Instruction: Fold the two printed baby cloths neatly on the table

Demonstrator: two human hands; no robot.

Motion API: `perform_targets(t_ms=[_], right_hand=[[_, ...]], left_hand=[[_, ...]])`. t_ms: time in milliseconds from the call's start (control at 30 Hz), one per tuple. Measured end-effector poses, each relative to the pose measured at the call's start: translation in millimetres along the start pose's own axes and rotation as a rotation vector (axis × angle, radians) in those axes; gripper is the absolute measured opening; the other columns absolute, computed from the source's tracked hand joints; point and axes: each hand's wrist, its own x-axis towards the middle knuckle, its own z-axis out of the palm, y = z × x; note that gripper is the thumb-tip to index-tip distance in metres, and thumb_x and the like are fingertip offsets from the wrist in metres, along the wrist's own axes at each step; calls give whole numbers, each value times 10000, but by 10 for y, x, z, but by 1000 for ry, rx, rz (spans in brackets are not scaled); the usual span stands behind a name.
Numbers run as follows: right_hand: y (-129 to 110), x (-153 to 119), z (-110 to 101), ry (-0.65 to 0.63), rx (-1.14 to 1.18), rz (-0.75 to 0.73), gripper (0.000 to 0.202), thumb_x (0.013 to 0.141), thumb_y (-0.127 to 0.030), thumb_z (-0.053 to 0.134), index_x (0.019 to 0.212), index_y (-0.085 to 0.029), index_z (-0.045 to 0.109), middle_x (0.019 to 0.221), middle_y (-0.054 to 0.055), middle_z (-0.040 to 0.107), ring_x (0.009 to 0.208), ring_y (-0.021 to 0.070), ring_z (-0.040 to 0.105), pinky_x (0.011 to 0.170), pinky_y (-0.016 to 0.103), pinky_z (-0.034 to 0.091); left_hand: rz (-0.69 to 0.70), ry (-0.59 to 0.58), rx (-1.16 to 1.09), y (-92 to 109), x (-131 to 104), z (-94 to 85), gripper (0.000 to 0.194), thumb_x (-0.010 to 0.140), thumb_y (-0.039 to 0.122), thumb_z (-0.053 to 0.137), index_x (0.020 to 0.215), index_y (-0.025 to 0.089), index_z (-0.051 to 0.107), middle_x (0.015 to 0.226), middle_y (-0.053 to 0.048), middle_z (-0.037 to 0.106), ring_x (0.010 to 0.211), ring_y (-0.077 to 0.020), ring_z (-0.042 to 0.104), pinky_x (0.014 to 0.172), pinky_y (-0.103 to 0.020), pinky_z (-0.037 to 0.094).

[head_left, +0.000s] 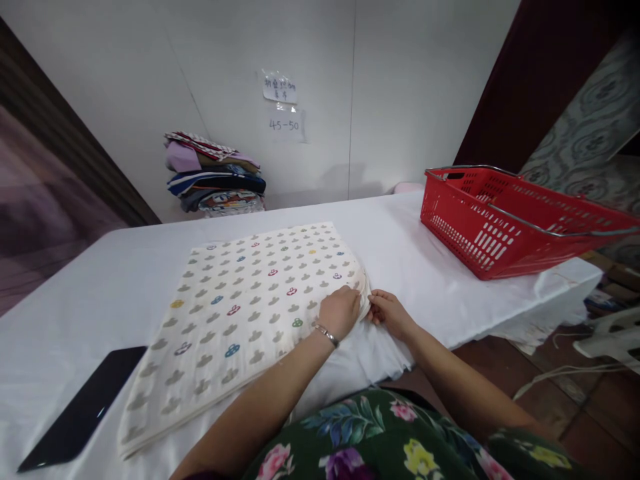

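A cream cloth (250, 300) with grey and coloured mushroom shapes lies folded in layers on the white-covered table. At its right edge, my left hand (341, 311), with a bracelet on the wrist, has its fingers closed on the layered edge. Just to the right, my right hand (391, 313) pinches the same edge, fingertips near those of my left hand. The cloth's edge is slightly lifted and bunched between the two hands.
A red basket (500, 227) with metal handles stands at the table's right. Folded fabrics (217, 175) are stacked at the back left. A black flat panel (85, 407) lies at the near left. Paper notes (287, 125) hang on the wall.
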Motion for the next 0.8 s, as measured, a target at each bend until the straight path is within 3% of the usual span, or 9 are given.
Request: perform_targets(t_ms=[167, 467, 633, 800], right_hand=[[-2, -11, 11, 10, 19, -4, 226, 750, -398, 574, 724, -183, 509, 523, -10, 570, 439, 98, 508, 383, 183, 348], [41, 5, 53, 85, -61, -21, 291, 708, -448, 606, 713, -182, 489, 481, -37, 551, 371, 79, 446, 361, 186, 321], [12, 17, 66, 100, -122, 27, 273, 720, -433, 580, 682, -182, 479, 442, -22, 558, 322, 66, 393, 341, 182, 246], [4, 30, 50, 106, -102, 48, 296, 704, -427, 595, 624, -191, 435, 379, -60, 456, 316, 56, 362, 329, 179, 138]], left_hand=[[130, -108, 200, 93, -77, 106, 253, 898, 241, 333, 1022, 187, 547, 926, -80, 578, 841, -194, 559, 664, -303, 406], [153, -69, 175, 119, -185, 128, 366, 884, 371, 378, 1203, 196, 418, 1015, -62, 538, 873, -188, 534, 690, -307, 440], [148, -41, 243, 56, -260, 195, 397, 834, 204, 432, 1228, 206, 378, 1020, -57, 511, 875, -189, 520, 659, -301, 446], [121, -21, 312, 60, -242, 235, 460, 801, 118, 430, 1249, 185, 353, 1021, -79, 499, 885, -197, 515, 671, -313, 451]])
